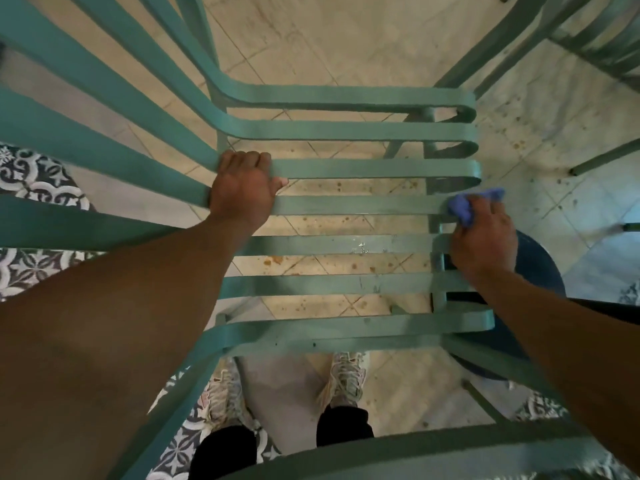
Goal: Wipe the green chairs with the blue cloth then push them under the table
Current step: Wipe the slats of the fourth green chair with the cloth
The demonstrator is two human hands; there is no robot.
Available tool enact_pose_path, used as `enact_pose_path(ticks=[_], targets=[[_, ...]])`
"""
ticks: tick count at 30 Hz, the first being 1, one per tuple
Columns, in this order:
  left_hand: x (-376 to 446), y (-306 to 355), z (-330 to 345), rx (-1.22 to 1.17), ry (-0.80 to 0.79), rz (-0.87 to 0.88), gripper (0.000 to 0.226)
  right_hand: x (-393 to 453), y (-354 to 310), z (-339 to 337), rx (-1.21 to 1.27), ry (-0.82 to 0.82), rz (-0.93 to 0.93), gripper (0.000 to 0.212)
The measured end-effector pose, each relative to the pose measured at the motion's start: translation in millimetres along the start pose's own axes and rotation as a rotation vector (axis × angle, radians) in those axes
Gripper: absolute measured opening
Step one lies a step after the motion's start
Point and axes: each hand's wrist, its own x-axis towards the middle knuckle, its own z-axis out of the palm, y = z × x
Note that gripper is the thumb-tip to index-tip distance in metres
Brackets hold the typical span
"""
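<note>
Seen from above, the left hand (242,188) curls its fingers over a slat of a green slatted chair (346,168), gripping where seat meets back. The seat slats run left to right across the view. At their right ends, the right hand (485,240) presses a bunched blue cloth (467,202) against a slat.

place: prob. café/patio dining area, can't tell for sure
seating: green slatted metal chair (346,206), 2nd like it (602,46) top right
floor: beige tiles (346,39), stained; patterned grey-white tiles (38,178) at left
</note>
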Motion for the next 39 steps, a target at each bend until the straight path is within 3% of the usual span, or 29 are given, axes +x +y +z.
enact_pose_path(ticks=[2,4,7,9,11,13,16,18,20,22,25,27,31,36,39], targets=[[0,2,-2,-0.009,-0.011,-0.002,0.045,-20,-52,27,0.069,0.029,-0.123,0.038],[2,-1,-3,-0.01,-0.022,-0.005,0.044,-49,-131,64,0.229,-0.068,-0.275,0.048],[6,-6,0,0.053,-0.087,0.037,0.042,-83,-216,95,0.324,-0.193,-0.308,0.059],[5,-6,-1,0.046,-0.08,0.035,0.041,-81,-197,83,0.338,-0.242,-0.487,0.059],[2,-2,-4,0.04,-0.06,0.014,0.043,-71,-135,57,0.239,-0.268,-0.683,0.053],[0,1,-7,0.032,-0.064,0.002,0.043,-49,-58,29,0.101,-0.213,-0.517,0.046],[0,2,-8,0.03,-0.064,0.001,0.044,-29,32,-14,-0.073,-0.173,-0.029,0.033],[-1,2,-6,0.051,-0.054,0.003,0.045,-42,38,-19,-0.054,-0.203,-0.053,0.026],[0,2,-5,0.053,-0.053,0.005,0.046,-63,-2,3,0.077,-0.202,-0.305,0.037],[2,1,-4,0.063,-0.067,0.012,0.046,-82,-81,41,0.18,-0.264,-0.476,0.051],[4,-1,-2,0.056,-0.078,0.008,0.047,-122,-203,86,0.215,-0.362,-0.662,0.04],[4,-2,1,0.025,-0.048,0.017,0.045,-135,-227,88,0.246,-0.428,-0.708,0.036],[0,-2,-3,-0.006,-0.019,0.0,0.044,-108,-136,54,0.047,-0.512,-0.937,0.053],[0,1,-8,-0.016,-0.048,-0.018,0.046,-56,27,-14,-0.177,-0.506,-0.804,0.074],[-1,0,-6,0.014,-0.064,-0.007,0.047,-59,15,-5,-0.213,-0.452,-0.915,0.068]])
